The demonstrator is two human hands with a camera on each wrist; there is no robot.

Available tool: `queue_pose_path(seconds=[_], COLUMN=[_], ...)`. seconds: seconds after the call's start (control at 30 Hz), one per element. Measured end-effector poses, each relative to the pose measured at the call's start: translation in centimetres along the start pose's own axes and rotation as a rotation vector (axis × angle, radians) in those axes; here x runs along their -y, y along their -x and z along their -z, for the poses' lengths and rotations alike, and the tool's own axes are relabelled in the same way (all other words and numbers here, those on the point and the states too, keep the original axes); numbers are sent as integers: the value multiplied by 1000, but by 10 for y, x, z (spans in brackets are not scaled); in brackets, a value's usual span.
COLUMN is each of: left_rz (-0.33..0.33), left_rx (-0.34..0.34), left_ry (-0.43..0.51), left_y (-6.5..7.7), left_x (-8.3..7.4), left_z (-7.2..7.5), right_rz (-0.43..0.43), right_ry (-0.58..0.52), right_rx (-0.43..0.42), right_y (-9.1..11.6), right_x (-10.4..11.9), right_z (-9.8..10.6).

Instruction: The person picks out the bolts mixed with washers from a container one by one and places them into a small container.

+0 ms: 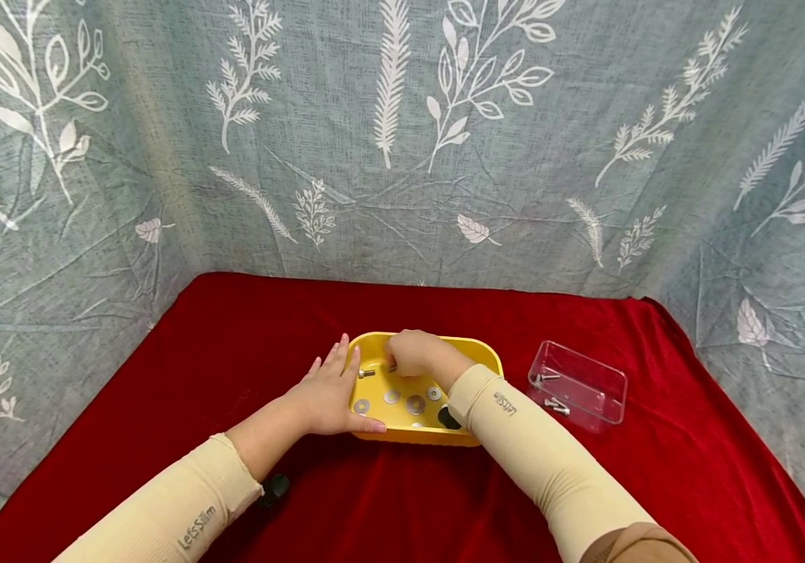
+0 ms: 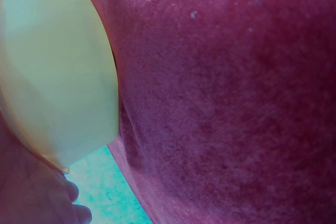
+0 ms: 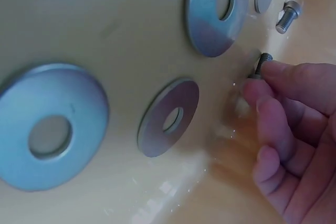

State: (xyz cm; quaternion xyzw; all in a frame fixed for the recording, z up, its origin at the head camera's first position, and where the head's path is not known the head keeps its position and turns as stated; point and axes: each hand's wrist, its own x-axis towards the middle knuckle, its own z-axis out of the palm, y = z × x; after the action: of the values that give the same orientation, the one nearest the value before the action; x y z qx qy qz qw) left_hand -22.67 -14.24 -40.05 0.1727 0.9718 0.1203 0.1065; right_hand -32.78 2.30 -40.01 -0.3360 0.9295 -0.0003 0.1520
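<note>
My right hand [image 1: 413, 352] reaches inside a yellow plastic bin [image 1: 423, 438]. Between its thumb and index finger it pinches a small bolt [image 3: 265, 61], close over the bin's floor. Another bolt [image 3: 287, 17] lies nearby, toward the bin's left end. Several flat metal washers [image 3: 86, 114] are scattered on the floor of the bin. My left hand [image 1: 328, 399] rests against the bin's left end, fingers straight and spread, thumb along the front rim. In the left wrist view its palm lies beside the bin's pale outer wall [image 2: 63, 77].
Right of the bin stands a clear plastic box [image 1: 595, 365] holding several bolts [image 1: 556, 406]. A dark object [image 1: 276, 486] shows beside the left sleeve. Red cloth [image 1: 290, 328] covers the table, and a patterned curtain [image 1: 346, 195] hangs behind it.
</note>
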Motion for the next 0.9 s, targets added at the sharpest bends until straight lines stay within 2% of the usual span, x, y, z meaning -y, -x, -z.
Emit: queue_pose_path(seconds=[0.2, 0.47, 0.77, 0.9], left_rz=[-2, -7, -7, -10], left_rx=[-2, -2, -4, -9], left_ry=[1, 0, -7, -7], left_y=[1, 1, 1, 2], left_x=[0, 1, 3, 2], left_z=[0, -1, -3, -2], right_rz=[-15, -8, 42, 90], right_ry=[70, 42, -190, -281], right_rx=[-14, 11, 82, 121], right_y=[2, 5, 8, 11], right_x=[0, -2, -14, -22], right_z=[0, -2, -5, -7])
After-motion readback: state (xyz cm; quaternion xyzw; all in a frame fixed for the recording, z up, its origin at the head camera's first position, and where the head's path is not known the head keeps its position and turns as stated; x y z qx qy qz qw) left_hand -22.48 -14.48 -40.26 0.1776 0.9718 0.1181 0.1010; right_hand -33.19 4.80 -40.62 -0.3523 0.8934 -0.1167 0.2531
